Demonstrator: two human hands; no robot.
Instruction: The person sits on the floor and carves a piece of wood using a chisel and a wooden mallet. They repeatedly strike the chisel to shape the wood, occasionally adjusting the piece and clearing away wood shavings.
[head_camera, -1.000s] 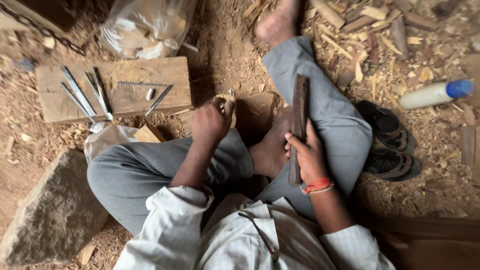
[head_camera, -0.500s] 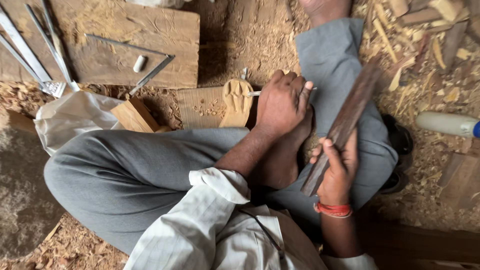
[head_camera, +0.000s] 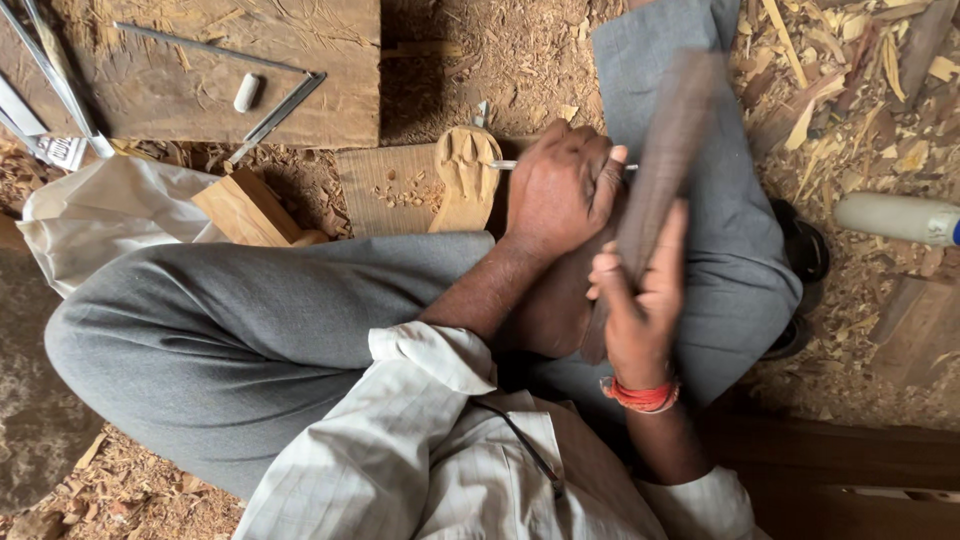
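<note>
The carving, a pale wooden piece with cut grooves, lies on a small board on the sawdust floor, just in front of the person's folded leg; the left hand is clenched around a thin metal chisel whose tip touches the carving's edge; the right hand is clamped on the lower end of a dark wooden mallet, which is raised and blurred above the left hand. The mallet hangs very near the left knuckles, so a blow off line could land on the fingers rather than the chisel's end; a slanted strike could make the tip skid across the pale wood and gouge it, or split a thin part; the bare foot lies just beside the work, within reach of a slip.
</note>
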